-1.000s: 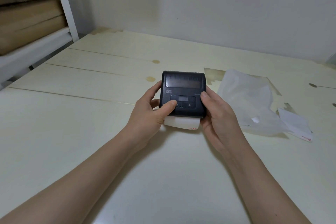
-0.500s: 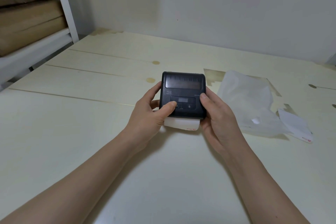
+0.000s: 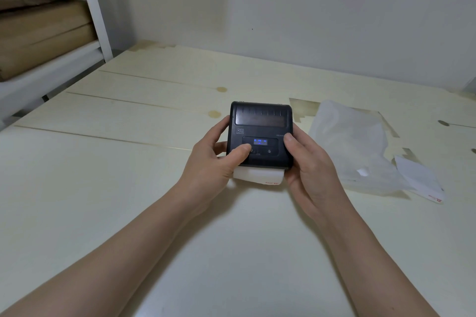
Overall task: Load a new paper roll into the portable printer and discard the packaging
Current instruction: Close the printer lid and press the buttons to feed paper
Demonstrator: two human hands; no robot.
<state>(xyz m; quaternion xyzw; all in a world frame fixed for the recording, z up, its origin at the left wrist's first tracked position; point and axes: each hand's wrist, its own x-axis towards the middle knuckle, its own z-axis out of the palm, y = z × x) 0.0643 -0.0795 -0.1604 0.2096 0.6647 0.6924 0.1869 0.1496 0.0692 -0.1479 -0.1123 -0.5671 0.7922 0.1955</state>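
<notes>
Two bare forearms enter from the near edge and converge toward the centre of the pale wooden table (image 3: 103, 188). The left hand (image 3: 211, 162) is closed on the left side of the portable printer (image 3: 260, 134): its fingers wrap the left edge and its thumb lies on top, with the tip on the control panel (image 3: 260, 147) at its left button. The right hand (image 3: 309, 162) is closed on the right side of the printer, with its thumb resting on the top face just right of the panel and the remaining fingers hidden beneath the housing. Whether the printer rests on the table or is lifted clear of it cannot be determined.

The printer is black, lid shut, located near the centre of the table between the two hands. A small display in the control panel shows blue lit indicators. A strip of white paper (image 3: 257, 176) projects from the near edge of the printer, with red print at its near right corner.

To the right of the printer, a translucent white plastic bag (image 3: 355, 147) lies flat and crumpled on the table. Touching the bag's near right corner is a loose white paper slip (image 3: 422, 180) with red marking at its near end.

At the far left, a white shelf frame (image 3: 92, 8) holds brown cardboard (image 3: 38, 41). A plain white wall (image 3: 334, 20) bounds the far edge of the table.
</notes>
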